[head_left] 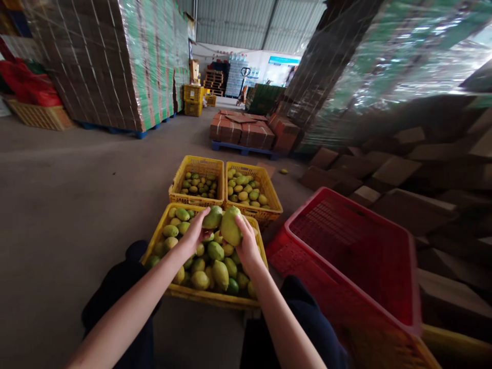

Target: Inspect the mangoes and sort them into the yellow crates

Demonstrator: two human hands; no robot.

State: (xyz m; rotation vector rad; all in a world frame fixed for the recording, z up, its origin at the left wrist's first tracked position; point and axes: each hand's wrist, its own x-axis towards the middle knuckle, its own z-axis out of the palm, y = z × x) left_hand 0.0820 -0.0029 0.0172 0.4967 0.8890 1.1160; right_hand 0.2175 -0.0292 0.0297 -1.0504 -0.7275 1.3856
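My left hand [197,229] is closed around a green lemon [212,218]. A larger yellow-green lemon [230,228] sits in the grip of my right hand [247,241], and the two fruits are side by side, close together. Both hands are above a yellow crate [203,294] that stands between my knees. Inside it lie many green and yellow lemons [221,274]. Parts of both hands' fingers are hidden behind the fruit.
Beyond the near crate stand two more yellow crates with lemons, one left [176,197] and one right [274,207]. A red crate [307,246] stands at my right, beside heaped cardboard [415,205]. Wrapped pallet stacks [149,66] and flat cartons [240,132] are farther off.
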